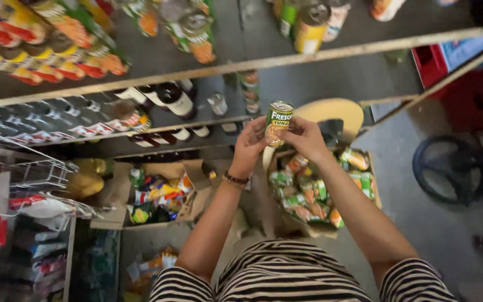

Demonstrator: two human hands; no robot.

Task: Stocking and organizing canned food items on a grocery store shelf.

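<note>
Can: small green and yellow tin [278, 123], held up just in front of the shelf rail [197, 71].
Left hand [250, 146]: fingers curled round the can's left side.
Right hand [304, 137]: pinching the can's right side.
Below the can: open carton of cans [314, 193].

I hold the tuna can [278, 123] before the shelf's front edge [213, 70], above the box of cans [314, 193]; another open box [157, 196] lies left.
</note>
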